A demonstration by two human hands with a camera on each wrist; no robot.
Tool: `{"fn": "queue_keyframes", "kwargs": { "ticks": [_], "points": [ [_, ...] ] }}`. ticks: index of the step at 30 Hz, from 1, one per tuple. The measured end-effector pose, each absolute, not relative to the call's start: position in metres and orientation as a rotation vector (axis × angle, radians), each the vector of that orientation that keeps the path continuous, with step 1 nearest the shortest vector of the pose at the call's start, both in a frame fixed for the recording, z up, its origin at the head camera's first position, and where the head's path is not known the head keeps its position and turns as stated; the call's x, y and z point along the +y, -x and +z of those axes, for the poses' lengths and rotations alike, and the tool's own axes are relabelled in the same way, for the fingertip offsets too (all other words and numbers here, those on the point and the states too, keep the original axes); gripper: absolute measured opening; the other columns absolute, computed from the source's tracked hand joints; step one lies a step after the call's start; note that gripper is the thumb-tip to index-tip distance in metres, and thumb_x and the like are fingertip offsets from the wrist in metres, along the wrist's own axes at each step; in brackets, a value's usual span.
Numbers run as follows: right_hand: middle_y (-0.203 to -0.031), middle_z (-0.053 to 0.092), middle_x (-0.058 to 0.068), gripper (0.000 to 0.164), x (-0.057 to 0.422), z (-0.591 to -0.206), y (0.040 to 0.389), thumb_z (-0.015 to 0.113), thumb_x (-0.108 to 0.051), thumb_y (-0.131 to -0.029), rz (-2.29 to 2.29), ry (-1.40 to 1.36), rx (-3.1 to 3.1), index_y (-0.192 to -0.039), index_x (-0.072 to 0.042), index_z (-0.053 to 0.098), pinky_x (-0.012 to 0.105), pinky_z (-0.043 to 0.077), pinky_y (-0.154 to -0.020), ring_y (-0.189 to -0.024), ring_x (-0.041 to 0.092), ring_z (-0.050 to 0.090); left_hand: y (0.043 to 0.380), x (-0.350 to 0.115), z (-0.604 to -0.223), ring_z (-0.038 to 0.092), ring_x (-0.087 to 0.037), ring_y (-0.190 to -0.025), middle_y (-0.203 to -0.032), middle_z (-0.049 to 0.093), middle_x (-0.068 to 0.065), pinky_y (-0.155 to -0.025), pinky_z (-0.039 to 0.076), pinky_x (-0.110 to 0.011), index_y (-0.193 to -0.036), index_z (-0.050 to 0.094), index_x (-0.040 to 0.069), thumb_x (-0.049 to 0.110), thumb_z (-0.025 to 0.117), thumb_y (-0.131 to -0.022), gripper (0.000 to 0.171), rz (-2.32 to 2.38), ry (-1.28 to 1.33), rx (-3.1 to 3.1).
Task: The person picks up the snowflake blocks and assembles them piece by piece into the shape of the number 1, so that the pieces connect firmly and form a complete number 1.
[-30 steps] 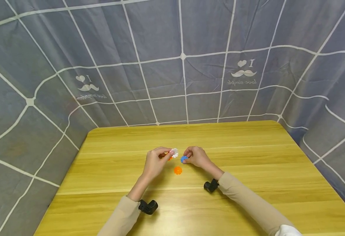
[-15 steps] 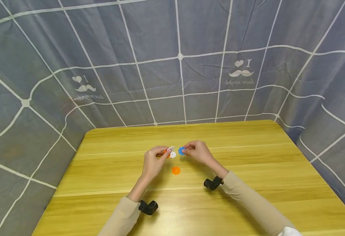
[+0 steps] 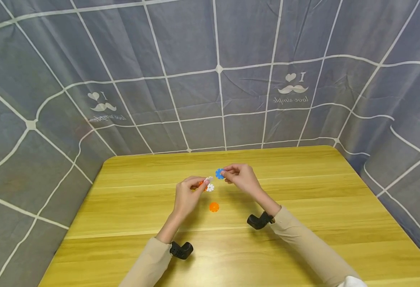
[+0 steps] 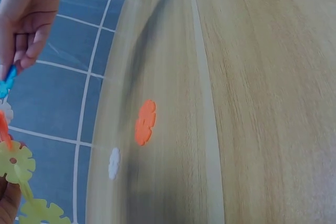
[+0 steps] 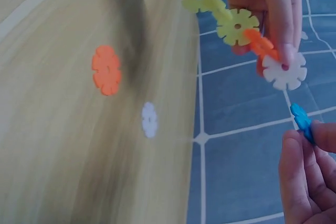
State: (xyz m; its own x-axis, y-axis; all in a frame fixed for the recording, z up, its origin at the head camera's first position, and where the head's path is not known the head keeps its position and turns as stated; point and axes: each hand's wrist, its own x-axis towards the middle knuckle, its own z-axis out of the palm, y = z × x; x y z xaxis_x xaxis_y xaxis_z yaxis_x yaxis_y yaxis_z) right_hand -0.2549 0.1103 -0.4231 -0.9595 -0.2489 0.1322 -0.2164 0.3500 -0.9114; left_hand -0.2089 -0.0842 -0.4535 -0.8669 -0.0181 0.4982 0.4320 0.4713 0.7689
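Observation:
My left hand (image 3: 188,197) pinches a chain of notched flower-shaped plastic discs (image 5: 231,34): pink at one end, then yellow, orange, and a white disc (image 5: 287,78) at the other end under the thumb. Between thumb and fingers my right hand (image 3: 245,181) holds a single blue disc (image 5: 301,121). In the right wrist view a small gap separates the blue disc from the white end of the chain. Both hands are above the table. From the head view most of the chain is hidden behind the left hand.
A loose orange disc (image 3: 214,207) lies flat on the wooden table (image 3: 285,255), nearer the person. Another white disc (image 5: 149,120) lies on the table beyond it. A grey curtain (image 3: 195,95) with white lines hangs behind the table's far edge.
The right hand has lifted the blue disc up and away from the person. The left hand has tilted its white disc nearly edge-on, and the white disc on the table has come into view.

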Motion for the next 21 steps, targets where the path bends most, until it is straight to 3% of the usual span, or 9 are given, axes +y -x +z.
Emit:
{"fn": "queue_keyframes", "kwargs": {
  "ticks": [6,11,16,21],
  "points": [
    [-0.086,0.072,0.018,0.022,0.109,-0.4182,0.2531,0.067,-0.015,-0.09,-1.737,0.482,2.565,-0.1,0.004,0.07,0.03,0.059,-0.066,-0.065,0.01,0.066,0.2117,-0.0826,-0.4534,0.069,-0.017,-0.072,-0.092,0.074,-0.01,-0.07,0.057,-0.025,-0.093,0.077,0.004,0.019,0.071,-0.087,0.017,-1.384,0.346,-2.284],
    [-0.086,0.072,0.019,0.023,0.1084,-0.4164,0.2516,0.067,-0.015,-0.09,-1.77,0.491,2.549,-0.101,0.005,0.07,0.038,0.059,-0.068,-0.064,0.01,0.066,0.2119,-0.0804,-0.4534,0.07,-0.018,-0.074,-0.092,0.074,-0.01,-0.069,0.056,-0.024,-0.093,0.077,0.004,0.02,0.071,-0.087,0.017,-1.397,0.349,-2.284],
    [-0.086,0.072,0.021,0.022,0.1075,-0.4148,0.2503,0.067,-0.014,-0.09,-1.804,0.479,2.537,-0.1,0.005,0.069,0.034,0.059,-0.065,-0.062,0.009,0.066,0.2112,-0.0791,-0.4527,0.069,-0.017,-0.074,-0.092,0.074,-0.008,-0.069,0.055,-0.022,-0.093,0.077,0.006,0.02,0.071,-0.087,0.017,-1.408,0.344,-2.288],
    [-0.086,0.071,0.024,0.021,0.1066,-0.415,0.2498,0.067,-0.013,-0.089,-1.818,0.472,2.515,-0.1,0.006,0.068,0.04,0.059,-0.067,-0.061,0.008,0.066,0.2103,-0.0782,-0.4518,0.068,-0.017,-0.075,-0.091,0.074,-0.008,-0.069,0.056,-0.025,-0.092,0.077,0.006,0.019,0.071,-0.087,0.015,-1.344,0.384,-2.296]
  ]
}}
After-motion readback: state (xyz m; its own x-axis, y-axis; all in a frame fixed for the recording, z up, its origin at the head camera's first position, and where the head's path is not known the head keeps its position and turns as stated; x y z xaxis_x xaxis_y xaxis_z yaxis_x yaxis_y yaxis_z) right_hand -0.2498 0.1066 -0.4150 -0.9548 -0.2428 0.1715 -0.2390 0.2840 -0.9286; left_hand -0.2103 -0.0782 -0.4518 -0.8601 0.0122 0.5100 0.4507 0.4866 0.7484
